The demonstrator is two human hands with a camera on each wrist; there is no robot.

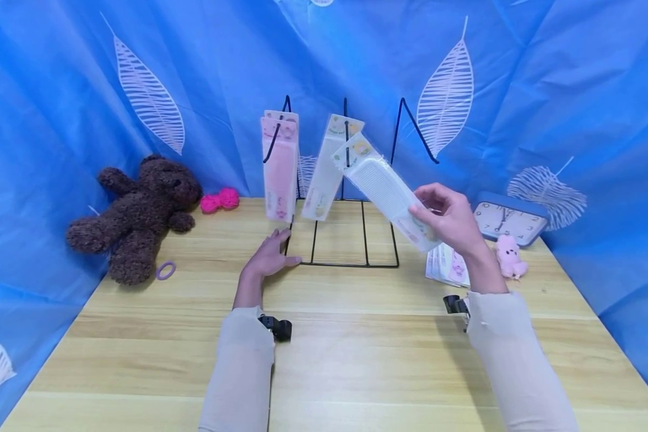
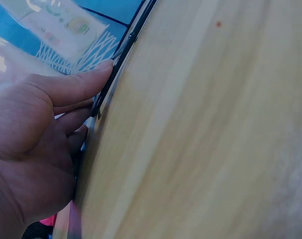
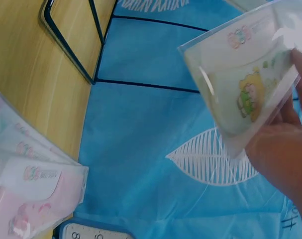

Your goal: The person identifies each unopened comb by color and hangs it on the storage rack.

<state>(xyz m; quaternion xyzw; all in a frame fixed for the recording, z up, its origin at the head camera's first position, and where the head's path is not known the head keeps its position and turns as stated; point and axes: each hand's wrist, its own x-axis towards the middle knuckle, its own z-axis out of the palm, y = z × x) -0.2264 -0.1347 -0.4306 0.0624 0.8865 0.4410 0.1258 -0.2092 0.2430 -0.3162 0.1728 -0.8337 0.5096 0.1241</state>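
My right hand (image 1: 448,216) pinches the lower end of a pale green comb in a clear packet (image 1: 386,186), tilted with its top at the rack's middle hook. In the right wrist view, a cartoon figure decorates the packet (image 3: 250,92). Behind it another pale packaged comb (image 1: 326,168) hangs aslant from that hook. Pink packaged combs (image 1: 279,174) hang on the left hook. My left hand (image 1: 270,258) rests at the front left corner of the black wire rack (image 1: 351,264), its thumb (image 2: 86,84) against the base wire and its fingers partly hidden.
Several packaged combs (image 1: 448,267) lie stacked at the right, beside a blue clock (image 1: 510,219) and a small pink toy (image 1: 510,258). At the left are a brown teddy bear (image 1: 140,216), a pink bow (image 1: 219,200) and a purple ring (image 1: 165,270). A blue curtain (image 1: 237,78) backs the table.
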